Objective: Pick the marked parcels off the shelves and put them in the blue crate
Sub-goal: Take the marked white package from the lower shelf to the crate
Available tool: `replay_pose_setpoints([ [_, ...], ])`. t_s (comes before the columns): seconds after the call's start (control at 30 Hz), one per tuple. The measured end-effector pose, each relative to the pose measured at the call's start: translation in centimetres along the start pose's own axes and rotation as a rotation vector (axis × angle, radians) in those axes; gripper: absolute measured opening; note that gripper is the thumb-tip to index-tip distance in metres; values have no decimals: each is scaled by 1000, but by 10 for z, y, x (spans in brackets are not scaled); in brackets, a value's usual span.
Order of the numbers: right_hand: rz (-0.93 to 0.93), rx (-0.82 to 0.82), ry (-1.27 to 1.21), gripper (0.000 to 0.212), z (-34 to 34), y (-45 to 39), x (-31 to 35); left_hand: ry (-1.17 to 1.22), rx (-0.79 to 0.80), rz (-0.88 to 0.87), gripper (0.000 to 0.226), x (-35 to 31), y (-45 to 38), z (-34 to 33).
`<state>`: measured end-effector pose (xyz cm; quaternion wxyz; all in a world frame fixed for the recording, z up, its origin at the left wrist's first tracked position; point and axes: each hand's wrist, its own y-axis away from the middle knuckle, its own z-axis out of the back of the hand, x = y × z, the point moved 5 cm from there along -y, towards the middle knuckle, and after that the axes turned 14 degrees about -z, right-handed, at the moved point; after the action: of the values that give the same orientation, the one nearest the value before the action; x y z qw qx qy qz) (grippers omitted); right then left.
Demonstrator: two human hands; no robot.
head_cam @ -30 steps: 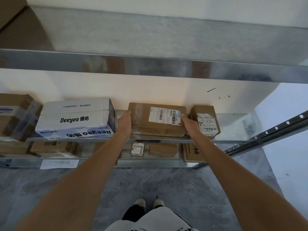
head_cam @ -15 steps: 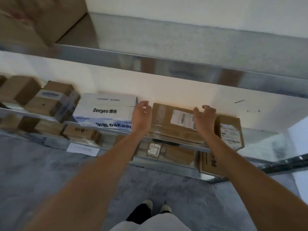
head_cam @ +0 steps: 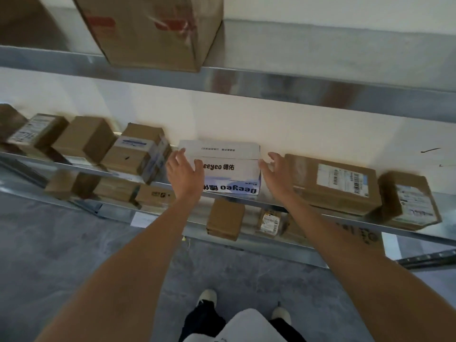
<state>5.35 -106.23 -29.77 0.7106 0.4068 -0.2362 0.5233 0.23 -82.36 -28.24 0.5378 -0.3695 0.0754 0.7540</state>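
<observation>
A white Deeyeo box [head_cam: 230,166] lies on the middle metal shelf [head_cam: 271,202]. My left hand [head_cam: 183,172] is spread at the box's left end, fingers open, overlapping its printed face. At the box's right end my right hand [head_cam: 275,172] is also spread with loose fingers. Neither hand grips anything. To the right lies a flat brown parcel [head_cam: 333,183] with a white barcode label, then a smaller labelled brown parcel [head_cam: 409,201]. The blue crate is not in view.
Several brown boxes [head_cam: 138,151] crowd the shelf to the left. A big carton [head_cam: 153,28] stands on the upper shelf. Small parcels [head_cam: 225,219] sit on the lower shelf. Grey floor and my feet [head_cam: 207,296] are below.
Both hands let go of the flat brown parcel and moved left to the ends of the white Deeyeo box. The view swung left, showing more boxes.
</observation>
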Motion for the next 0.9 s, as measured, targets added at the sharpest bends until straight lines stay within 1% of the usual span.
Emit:
replay_pose_setpoints([
  [0.07,-118,11,-39,56,-18,-9,-3,43,67,23,52,22,-6,3],
  [0.13,-216,10,-122,44,-31,-11,-9,108,141,32,56,44,-13,1],
  [0.23,-311,-8,-297,36,-43,-1,-9,278,227,103,62,70,-19,-4],
  [0.27,-344,2,-341,35,-47,3,-11,330,257,129,58,74,-19,-7],
  [0.33,-382,27,-390,37,-52,9,-12,401,303,160,42,76,-17,-11],
  [0.4,-412,25,-408,42,-53,12,-13,455,327,178,36,76,-16,-15],
  [0.47,-442,14,-409,54,-52,12,-12,493,341,165,36,76,-19,-17],
  [0.5,-447,9,-413,55,-52,12,-11,509,348,151,37,76,-22,-17],
  [0.63,-475,-10,-449,50,-51,11,-14,580,370,149,39,78,-33,-20],
  [0.77,-466,-29,-437,37,-44,9,-10,617,338,198,27,83,-39,-17],
  [0.9,-489,-30,-560,42,-31,9,-10,657,281,289,32,86,-44,-9],
])
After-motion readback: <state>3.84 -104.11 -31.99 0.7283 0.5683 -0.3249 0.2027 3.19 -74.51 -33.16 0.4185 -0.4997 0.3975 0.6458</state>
